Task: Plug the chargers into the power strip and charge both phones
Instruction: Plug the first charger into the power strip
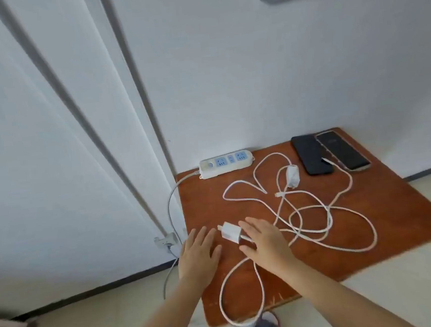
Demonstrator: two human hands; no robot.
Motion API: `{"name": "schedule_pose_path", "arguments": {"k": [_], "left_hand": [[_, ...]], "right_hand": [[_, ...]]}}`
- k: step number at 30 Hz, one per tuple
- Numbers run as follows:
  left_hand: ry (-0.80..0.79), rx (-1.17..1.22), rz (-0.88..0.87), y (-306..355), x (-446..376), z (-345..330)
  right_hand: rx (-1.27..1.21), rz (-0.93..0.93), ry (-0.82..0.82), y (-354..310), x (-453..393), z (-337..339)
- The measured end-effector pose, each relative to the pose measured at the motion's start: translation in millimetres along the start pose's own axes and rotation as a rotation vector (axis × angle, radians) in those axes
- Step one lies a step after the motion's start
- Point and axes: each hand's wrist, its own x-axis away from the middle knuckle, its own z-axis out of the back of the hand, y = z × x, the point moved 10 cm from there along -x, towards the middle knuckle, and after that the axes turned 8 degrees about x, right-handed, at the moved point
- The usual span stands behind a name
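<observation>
A: Where are the chargers?

B: One white charger [230,233] lies near the front of the brown board [392,201], between the two hands. The second charger [293,176] sits further back, beside the two dark phones [311,154] by the wall.

A: And the hands?

B: The left hand [197,257] is flat, fingers spread, its grip empty. The right hand [266,244] is open too, fingers over the near charger's cable end, holding nothing.

A: The power strip?

B: The power strip [226,163] rests against the wall, sockets bare. White cables [343,230] loop loosely across the board.
</observation>
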Motion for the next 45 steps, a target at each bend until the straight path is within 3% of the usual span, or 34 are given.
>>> {"name": "schedule_pose_path", "arguments": {"k": [6, 12, 18, 21, 25, 29, 36, 45], "left_hand": [[-0.062, -0.035, 0.034, -21.1, -36.7, -5.9], [-0.05, -0.041, 0.041, -25.0, -73.7, 15.7], [-0.033, -0.08, -0.07, 2.7, -123.6, 44.3], [-0.022, -0.1, -0.134, 16.1, -143.4, 52.0], [-0.005, -0.123, -0.189, 35.2, -173.7, 61.4], [-0.028, -0.156, -0.176, 39.9, -197.2, 59.0], [-0.013, -0.097, -0.147, 38.4, -216.5, 52.9], [-0.019, -0.037, -0.168, 32.8, -236.6, 60.2]], "right_hand": [[-0.287, 0.126, -0.091, 4.0, -47.4, -30.3], [-0.153, -0.012, -0.196, 36.5, -68.6, -30.3], [-0.026, -0.035, -0.304, 47.7, -74.2, -32.1], [-0.198, 0.06, -0.277, 46.2, -70.8, -9.1], [-0.361, -0.149, -0.096, 84.2, -100.4, 36.5], [-0.268, -0.293, -0.027, 116.0, -151.2, 44.2], [-0.083, -0.321, -0.258, 130.6, -190.4, 9.2], [0.025, -0.323, -0.285, 128.5, -206.3, 0.5]]}}
